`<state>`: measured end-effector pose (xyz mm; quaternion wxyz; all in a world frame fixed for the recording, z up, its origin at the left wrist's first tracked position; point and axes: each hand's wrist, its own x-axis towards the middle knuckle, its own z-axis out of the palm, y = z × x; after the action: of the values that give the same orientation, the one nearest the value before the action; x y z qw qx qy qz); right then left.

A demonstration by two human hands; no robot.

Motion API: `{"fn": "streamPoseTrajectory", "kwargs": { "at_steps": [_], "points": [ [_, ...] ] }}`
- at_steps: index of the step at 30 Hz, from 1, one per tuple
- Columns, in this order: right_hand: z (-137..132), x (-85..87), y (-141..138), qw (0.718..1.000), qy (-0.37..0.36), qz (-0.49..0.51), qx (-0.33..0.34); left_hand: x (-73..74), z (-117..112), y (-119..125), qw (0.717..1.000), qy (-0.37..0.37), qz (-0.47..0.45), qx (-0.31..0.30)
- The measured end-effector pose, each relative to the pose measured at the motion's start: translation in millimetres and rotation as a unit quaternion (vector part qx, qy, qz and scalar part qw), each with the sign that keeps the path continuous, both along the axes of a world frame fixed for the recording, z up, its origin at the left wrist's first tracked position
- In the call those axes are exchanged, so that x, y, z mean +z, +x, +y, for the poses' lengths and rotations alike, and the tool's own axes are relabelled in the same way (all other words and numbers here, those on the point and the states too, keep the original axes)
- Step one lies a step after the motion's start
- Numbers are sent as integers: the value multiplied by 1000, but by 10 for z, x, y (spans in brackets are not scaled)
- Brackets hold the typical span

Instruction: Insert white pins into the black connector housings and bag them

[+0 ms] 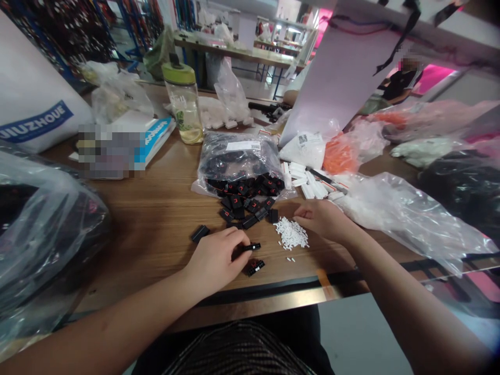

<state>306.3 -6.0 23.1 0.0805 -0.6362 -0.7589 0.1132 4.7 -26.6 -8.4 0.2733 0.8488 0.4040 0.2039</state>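
Note:
My left hand [216, 258] rests on the wooden table [156, 219], its fingers pinched on a small black connector housing [253, 246]. Another black housing [255, 266] lies just below it, and one more [200, 233] lies to the left. My right hand [322, 219] is curled at the right edge of a small heap of tiny white plastic pieces [291, 233]; whether it holds one is hidden. Behind them, black and red housings [246, 200] spill from a clear plastic bag [238, 159].
A green-lidded bottle [183, 101] stands at the back. Large clear bags lie at the left [42, 229] and right [398, 208]. White connectors [308, 182], an orange-filled bag [339, 156] and a white box [128, 143] sit further back. Another person [402, 78] sits far right.

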Motion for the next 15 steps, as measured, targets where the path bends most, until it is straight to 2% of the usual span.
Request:
{"fn": "streamPoseTrajectory", "kwargs": {
  "at_steps": [2, 5, 10, 12, 15],
  "points": [
    [7, -4, 8, 999, 3, -40, 11, 6, -1, 1, 1000, 1, -2, 1],
    [38, 3, 8, 995, 6, -80, 65, 12, -2, -1, 1000, 2, 0, 0],
    [62, 38, 28, 989, 14, -83, 118, 3, -1, -3, 1000, 5, 5, -3],
    [43, 43, 58, 993, 2, -57, 102, -1, 1, -3, 1000, 5, 2, -4],
    [-7, 23, 96, 999, -13, 0, 33, -5, 2, -5, 1000, 6, 0, -4]
  ]
}}
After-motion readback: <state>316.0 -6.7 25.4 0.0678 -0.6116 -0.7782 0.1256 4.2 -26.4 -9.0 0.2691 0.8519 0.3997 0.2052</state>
